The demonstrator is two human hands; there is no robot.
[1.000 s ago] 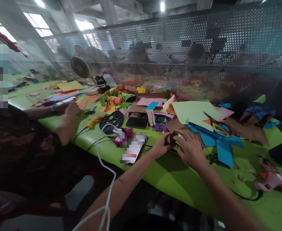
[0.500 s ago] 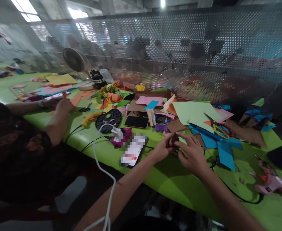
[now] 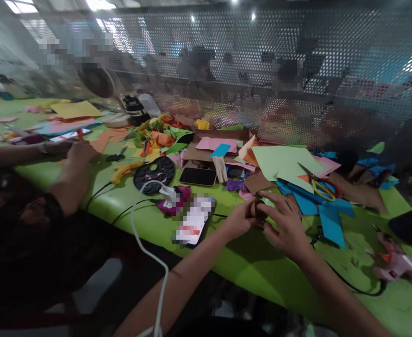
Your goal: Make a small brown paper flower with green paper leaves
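Observation:
Just above the table's front edge, my left hand (image 3: 240,220) pinches a small rolled or curled brown piece (image 3: 254,208), which looks like paper. My right hand (image 3: 285,223) meets it from the other side, its fingertips bent onto the same piece and the other fingers a little apart. Fingers cover much of the piece. Right behind the hands lie a flat brown paper piece (image 3: 259,182) and light green paper sheets (image 3: 279,161). To the left of my forearm rests a phone with a lit screen (image 3: 196,220).
Yellow-and-red-handled scissors (image 3: 323,190) lie on blue paper strips (image 3: 330,222). A pink glue gun (image 3: 397,264) stands at right. Left are a dark phone (image 3: 198,176), black round tray (image 3: 155,174), yellow glue gun (image 3: 124,172), white cable (image 3: 136,234) and a co-worker's hands (image 3: 76,152). A perforated screen (image 3: 234,70) runs behind.
The view has shifted slightly, so the things at left sit further left. My right fingers have moved a little around the brown piece, which stays between both hands.

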